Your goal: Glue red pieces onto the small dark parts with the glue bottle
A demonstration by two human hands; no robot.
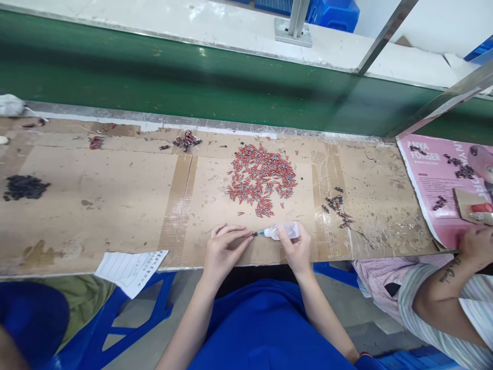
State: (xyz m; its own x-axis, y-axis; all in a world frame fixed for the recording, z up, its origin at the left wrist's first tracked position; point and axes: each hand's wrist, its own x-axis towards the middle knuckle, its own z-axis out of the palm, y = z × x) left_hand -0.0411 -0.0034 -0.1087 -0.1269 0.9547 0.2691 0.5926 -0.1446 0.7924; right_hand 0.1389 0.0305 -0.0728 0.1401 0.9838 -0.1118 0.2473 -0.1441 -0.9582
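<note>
My right hand (298, 249) grips a clear plastic squeeze bottle (287, 231) lying nearly level, its thin teal needle tip pointing left. Between the thumb and fingertips of my left hand (227, 246) is a small dark piece (254, 234), too small to name. The bottle's tip reaches right up to this piece; whether they touch I cannot tell. Beyond both hands, a wide pile of small red parts with metallic ends (265, 172) is spread on the cardboard.
Cardboard (115, 205) covers the bench. Black pieces (25, 187) lie at left, a dark cluster (187, 140) at the back and dark-red parts (339, 205) at right. A paper sheet (133, 270) overhangs the front edge. Another person's arm (447, 288) is near a pink poster (427, 180).
</note>
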